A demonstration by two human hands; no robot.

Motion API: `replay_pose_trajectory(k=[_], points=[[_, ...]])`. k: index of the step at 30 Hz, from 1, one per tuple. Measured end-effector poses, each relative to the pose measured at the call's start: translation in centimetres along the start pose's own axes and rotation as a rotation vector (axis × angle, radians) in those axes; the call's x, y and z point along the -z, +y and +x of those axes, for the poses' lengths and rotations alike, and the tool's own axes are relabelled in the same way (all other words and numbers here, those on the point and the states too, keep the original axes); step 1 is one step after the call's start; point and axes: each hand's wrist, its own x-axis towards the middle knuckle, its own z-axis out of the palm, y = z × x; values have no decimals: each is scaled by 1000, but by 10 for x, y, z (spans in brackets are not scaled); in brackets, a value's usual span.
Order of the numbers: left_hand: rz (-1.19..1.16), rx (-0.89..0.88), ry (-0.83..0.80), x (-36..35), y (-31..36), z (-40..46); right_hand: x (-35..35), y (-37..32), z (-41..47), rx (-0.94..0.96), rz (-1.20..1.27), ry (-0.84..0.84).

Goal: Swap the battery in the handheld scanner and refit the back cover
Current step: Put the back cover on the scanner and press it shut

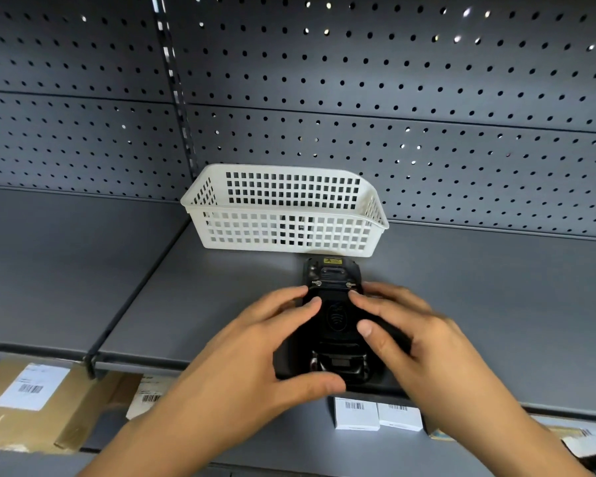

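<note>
A black handheld scanner lies face down on the grey shelf, its far end close to a white basket. Its back cover, with an embossed oval logo, sits on the scanner's middle. My left hand grips the scanner's left side, fingers on the cover's left edge and thumb at the near end. My right hand rests on the right side, with index finger and thumb pressing on the cover. Two small latches show just beyond my fingertips. The battery is hidden under the cover.
A white perforated plastic basket stands behind the scanner against the pegboard wall. Something dark shows through its front wall. On the shelf below are a cardboard box with a label and small white boxes with barcodes.
</note>
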Motion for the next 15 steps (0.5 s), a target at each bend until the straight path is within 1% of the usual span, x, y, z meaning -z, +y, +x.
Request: replay_pose_trajectory(k=[3, 6, 9, 12, 15], points=[[82, -23, 17, -2, 3, -2, -1, -1, 1, 0, 10, 9], [44, -35, 49, -2, 5, -2, -1, -5, -2, 13, -28, 28], [-26, -43, 124, -8, 3, -6, 0, -14, -12, 43, -34, 40], [1, -69, 181, -17, 4, -15, 0, -18, -24, 69, -50, 32], [25, -88, 236, -21, 5, -19, -4, -18, -29, 52, -28, 65]])
